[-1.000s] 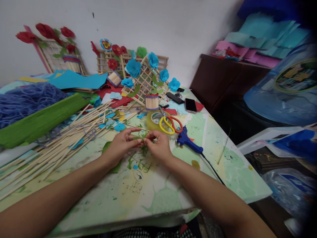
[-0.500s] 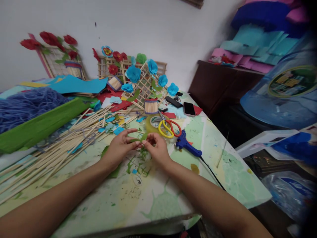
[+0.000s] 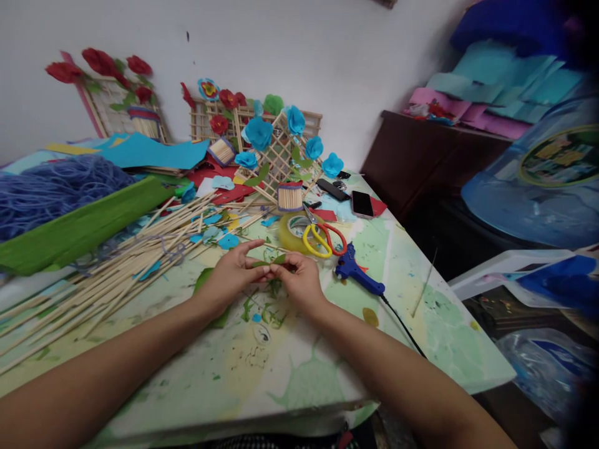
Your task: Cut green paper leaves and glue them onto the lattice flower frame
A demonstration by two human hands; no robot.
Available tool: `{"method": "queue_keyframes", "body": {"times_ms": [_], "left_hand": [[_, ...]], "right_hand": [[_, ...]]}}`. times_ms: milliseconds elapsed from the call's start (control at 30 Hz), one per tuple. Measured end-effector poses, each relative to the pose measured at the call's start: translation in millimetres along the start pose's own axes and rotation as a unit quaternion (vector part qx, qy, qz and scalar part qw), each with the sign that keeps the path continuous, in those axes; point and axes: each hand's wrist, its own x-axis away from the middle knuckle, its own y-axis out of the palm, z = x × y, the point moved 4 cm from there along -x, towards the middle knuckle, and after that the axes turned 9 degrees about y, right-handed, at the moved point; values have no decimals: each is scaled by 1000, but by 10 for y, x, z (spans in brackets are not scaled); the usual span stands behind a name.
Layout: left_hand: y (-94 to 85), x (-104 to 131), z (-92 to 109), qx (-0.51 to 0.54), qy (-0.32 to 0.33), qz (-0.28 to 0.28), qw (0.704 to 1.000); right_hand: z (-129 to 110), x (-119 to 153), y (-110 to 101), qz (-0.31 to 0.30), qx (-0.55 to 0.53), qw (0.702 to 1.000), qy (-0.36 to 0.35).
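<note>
A small green paper leaf [image 3: 270, 262] is pinched between my left hand [image 3: 233, 273] and my right hand [image 3: 302, 279], whose fingertips meet over the table's middle. Thumb and fingers of both hands are pressed together on it. Green paper scraps [image 3: 271, 315] lie just below the hands, and a larger green paper piece [image 3: 202, 280] is partly hidden behind my left wrist. Beyond my right hand are scissors [image 3: 322, 239] with yellow and red handles, resting by a roll of clear tape [image 3: 294, 231]. A blue glue gun [image 3: 358, 272] lies to the right.
Wooden sticks [image 3: 126, 265], purple yarn [image 3: 60, 190] and a green paper roll [image 3: 88, 227] cover the left side. Stick lattices [image 3: 269, 168] with paper flowers stand at the back. A phone [image 3: 362, 204] lies behind the glue gun; a big water bottle [image 3: 533, 181] is at the right.
The view has shifted slightly, so most things appear a little further right. The leaf between my fingers now lies flatter, its tip no longer pointing up. Both hands keep their pinch.
</note>
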Motion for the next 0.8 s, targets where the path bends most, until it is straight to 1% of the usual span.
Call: {"method": "queue_keyframes", "body": {"times_ms": [100, 200, 233, 300, 367, 433, 567, 667, 733, 800], "left_hand": [[-9, 2, 8, -10, 3, 1, 1000], [-42, -2, 35, -12, 22, 25, 999], [-54, -5, 40, -7, 29, 33, 999], [-73, -13, 32, 1, 32, 40, 999], [-83, -22, 9, 3, 27, 36, 999], [-83, -29, -17, 1, 23, 26, 999], [-76, -29, -40, -18, 19, 16, 1000], [-71, -22, -15, -66, 29, 19, 997], [-69, -18, 19, -102, 46, 22, 993], [-70, -16, 53, -124, 63, 24, 990]], "right_hand": [[69, -19, 6, -15, -56, 997, 45], [134, -41, -31, 9, -130, 985, 110], [146, -47, -49, 24, -159, 978, 131], [156, -52, -72, 43, -237, 955, 175], [142, -53, -77, 44, -306, 927, 210], [112, -53, -84, 45, -339, 912, 228], [68, -39, -83, 43, -349, 906, 237], [82, -2, -37, 28, -346, 906, 242], [103, 24, 5, 12, -323, 916, 236], [124, 41, 39, -6, -283, 933, 221]]}}
